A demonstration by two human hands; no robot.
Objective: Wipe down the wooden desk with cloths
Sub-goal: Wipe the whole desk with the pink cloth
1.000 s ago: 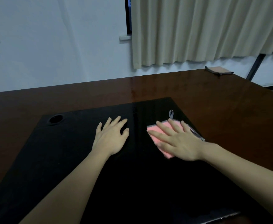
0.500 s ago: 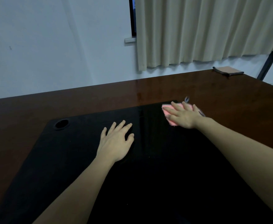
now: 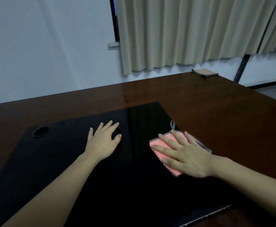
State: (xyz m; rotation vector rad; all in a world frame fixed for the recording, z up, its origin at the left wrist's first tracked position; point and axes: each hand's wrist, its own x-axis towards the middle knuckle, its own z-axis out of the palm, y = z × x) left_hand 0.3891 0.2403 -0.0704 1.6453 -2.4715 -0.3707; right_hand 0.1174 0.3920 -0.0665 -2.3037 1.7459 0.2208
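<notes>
Right hand point(image 3: 185, 155) lies flat, fingers spread, pressing the pink cloth point(image 3: 165, 150) onto the black mat point(image 3: 134, 185), evidently to keep full contact for the wipe. Left hand point(image 3: 103, 141) rests open and flat on the mat just beside it, holding nothing, probably bracing the mat. Bare wooden tabletop point(image 3: 215, 112) extends beyond both hands; a folded brown cloth point(image 3: 205, 73) sits far off past the right hand.

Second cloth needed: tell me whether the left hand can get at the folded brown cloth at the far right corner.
Probably not from here: the left hand rests flat on the black mat, the folded brown cloth far across bare desk.
</notes>
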